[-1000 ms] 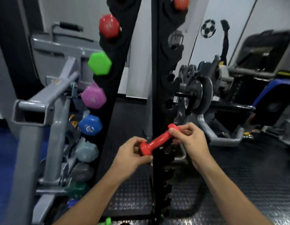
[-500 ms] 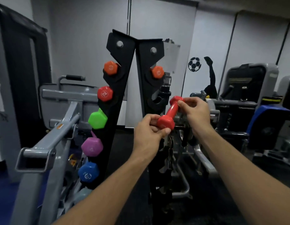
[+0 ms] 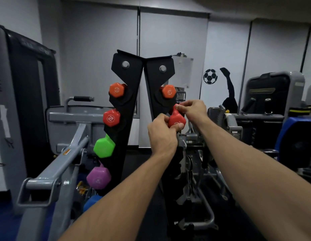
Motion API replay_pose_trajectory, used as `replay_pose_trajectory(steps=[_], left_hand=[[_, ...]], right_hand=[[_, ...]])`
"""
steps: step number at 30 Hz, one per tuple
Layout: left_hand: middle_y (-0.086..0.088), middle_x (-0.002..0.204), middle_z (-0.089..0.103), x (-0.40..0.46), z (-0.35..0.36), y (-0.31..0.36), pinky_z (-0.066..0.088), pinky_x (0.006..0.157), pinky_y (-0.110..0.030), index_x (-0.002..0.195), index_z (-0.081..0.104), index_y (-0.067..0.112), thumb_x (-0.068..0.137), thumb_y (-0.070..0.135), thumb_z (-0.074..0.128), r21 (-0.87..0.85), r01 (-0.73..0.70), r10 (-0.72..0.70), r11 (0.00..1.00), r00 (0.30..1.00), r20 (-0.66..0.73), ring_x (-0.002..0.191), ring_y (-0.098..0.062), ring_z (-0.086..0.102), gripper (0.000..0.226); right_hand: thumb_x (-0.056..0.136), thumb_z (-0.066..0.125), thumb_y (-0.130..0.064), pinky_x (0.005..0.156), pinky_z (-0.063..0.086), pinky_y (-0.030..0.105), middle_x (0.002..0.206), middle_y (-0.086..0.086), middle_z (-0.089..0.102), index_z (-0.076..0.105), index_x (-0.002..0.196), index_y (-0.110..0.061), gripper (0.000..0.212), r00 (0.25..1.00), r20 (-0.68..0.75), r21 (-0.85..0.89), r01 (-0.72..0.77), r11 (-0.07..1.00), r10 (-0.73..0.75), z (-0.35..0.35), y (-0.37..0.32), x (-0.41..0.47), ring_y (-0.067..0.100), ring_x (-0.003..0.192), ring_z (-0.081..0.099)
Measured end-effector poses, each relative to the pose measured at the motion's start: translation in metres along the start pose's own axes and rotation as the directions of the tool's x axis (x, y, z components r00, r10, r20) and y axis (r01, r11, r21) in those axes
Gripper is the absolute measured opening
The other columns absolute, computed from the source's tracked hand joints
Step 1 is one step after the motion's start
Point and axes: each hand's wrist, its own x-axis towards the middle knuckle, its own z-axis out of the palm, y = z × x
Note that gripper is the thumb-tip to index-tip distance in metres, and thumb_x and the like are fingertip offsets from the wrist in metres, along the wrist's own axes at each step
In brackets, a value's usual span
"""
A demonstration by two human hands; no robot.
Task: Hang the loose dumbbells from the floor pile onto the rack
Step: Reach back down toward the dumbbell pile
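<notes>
While both arms reach forward in the head view, the left hand (image 3: 162, 136) and right hand (image 3: 193, 108) hold a red dumbbell (image 3: 176, 119) between them against the right panel of the black rack (image 3: 126, 94). The left hand's fingers and thumb curl around the near hexagonal end of that dumbbell; the right hand's fingertips pinch its far end, which sits higher and closer to the rack. The dumbbell is tilted, its near end lower, and it lies just below the orange dumbbell (image 3: 169, 91) hung near the top of the rack's right panel. Whether it already rests in a slot cannot be told, as the hands cover that spot.

On the rack's left panel, from the top down, hang another orange dumbbell (image 3: 116, 90), a second red dumbbell (image 3: 111, 117), a green dumbbell (image 3: 104, 147) and a purple dumbbell (image 3: 98, 178); a blue one (image 3: 90, 202) shows partly below them, cut off by the left forearm. A grey machine frame (image 3: 64, 160) stands left of the rack. On the wall to the rack's right is a football decal (image 3: 210, 76).
</notes>
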Motion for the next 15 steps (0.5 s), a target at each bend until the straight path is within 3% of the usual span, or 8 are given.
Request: replay_pose_trajectory(steps=[3,6,9,11,13,15], left_hand=[[0.007,0.086,0.067,0.006,-0.001,-0.006,0.059,0.077,-0.033,0.095,0.068,0.019,0.078,0.031,0.087,0.092,-0.006,0.009,0.996,0.999,-0.038,0.078,-0.008,0.064,0.028],[0.008,0.108,0.056,0.004,-0.006,-0.018,0.051,0.079,-0.028,0.109,0.062,0.021,0.077,0.04,0.086,0.225,-0.053,0.076,0.973,0.993,-0.095,0.092,-0.01,0.059,0.044],[0.004,0.131,0.047,0.006,-0.01,-0.033,0.047,0.096,-0.033,0.135,0.049,0.016,0.075,0.048,0.085,0.254,-0.028,0.054,0.967,0.994,-0.097,0.12,-0.017,0.052,0.078],[-0.002,0.147,0.045,0.011,-0.011,-0.04,0.044,0.108,-0.039,0.15,0.038,0.014,0.076,0.051,0.084,0.172,0.026,-0.027,0.985,1.0,0.003,0.133,-0.021,0.048,0.095],[-0.002,0.143,0.055,0.015,-0.012,-0.046,0.047,0.109,-0.041,0.151,0.038,0.018,0.077,0.052,0.082,0.082,0.036,-0.044,0.996,0.993,0.105,0.129,-0.02,0.055,0.093],[0.003,0.127,0.066,0.015,-0.014,-0.045,0.05,0.103,-0.033,0.145,0.046,0.022,0.081,0.044,0.082,0.014,0.003,-0.005,1.0,0.988,0.152,0.113,-0.012,0.061,0.076]], right_hand=[[0.083,0.084,-0.025,0.089,0.061,0.044,0.087,-0.001,0.076,0.072,0.075,-0.027,0.015,1.0,0.017,0.007,0.009,1.0,-0.009,0.009,0.001,0.004,0.018,0.092,0.073],[0.082,0.085,-0.021,0.085,0.061,0.039,0.086,0.0,0.076,0.072,0.078,-0.024,0.013,1.0,0.017,0.066,0.007,0.998,-0.008,0.013,0.003,0.003,0.016,0.087,0.073],[0.086,0.081,-0.016,0.071,0.057,0.027,0.088,0.002,0.074,0.071,0.083,-0.021,0.011,0.998,0.055,0.121,0.01,0.993,-0.017,0.014,0.004,0.001,0.015,0.081,0.072],[0.089,0.077,-0.013,0.071,0.059,0.028,0.091,0.005,0.073,0.07,0.086,-0.019,0.01,0.996,0.083,0.155,-0.001,0.988,-0.012,0.015,0.003,0.001,0.017,0.083,0.072],[0.091,0.076,-0.012,0.078,0.062,0.035,0.095,0.008,0.073,0.069,0.087,-0.017,0.009,0.996,0.091,0.179,-0.005,0.984,-0.012,0.017,0.005,0.001,0.023,0.09,0.074],[0.092,0.075,-0.013,0.076,0.062,0.034,0.098,0.01,0.073,0.07,0.089,-0.015,0.006,0.997,0.071,0.189,0.012,0.982,-0.026,0.022,0.007,0.001,0.024,0.091,0.073]])
